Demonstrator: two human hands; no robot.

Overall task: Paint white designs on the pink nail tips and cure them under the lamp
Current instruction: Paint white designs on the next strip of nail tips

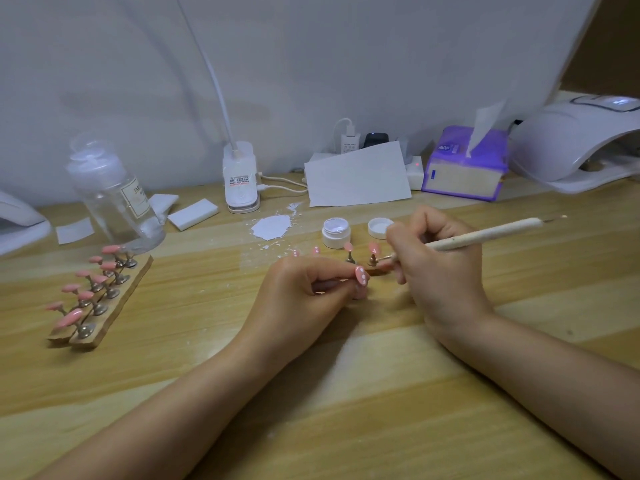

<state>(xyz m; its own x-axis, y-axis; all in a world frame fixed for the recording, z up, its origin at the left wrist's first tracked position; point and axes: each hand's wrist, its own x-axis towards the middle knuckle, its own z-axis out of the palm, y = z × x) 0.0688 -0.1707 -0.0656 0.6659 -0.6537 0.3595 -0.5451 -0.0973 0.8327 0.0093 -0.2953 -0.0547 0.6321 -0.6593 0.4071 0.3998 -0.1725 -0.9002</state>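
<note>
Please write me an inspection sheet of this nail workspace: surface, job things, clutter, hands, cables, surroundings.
Surface: wooden table, white smear.
Job's things: dotted pink tip; plain tips on rack; open jar, lid; curing lamp.
Clutter: clear bottle, tissue box, paper sheet, white blocks.
Hands: left hand pinches the tip's holder; right hand grips brush.
Cables: white cable.
Surroundings: white backdrop.

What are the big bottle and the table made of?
The bottle looks like clear plastic or glass: you can see straight through it, and it shines. The table looks like pale wood, with grain lines and plank stripes, though it may be a printed wood-look top.
</note>
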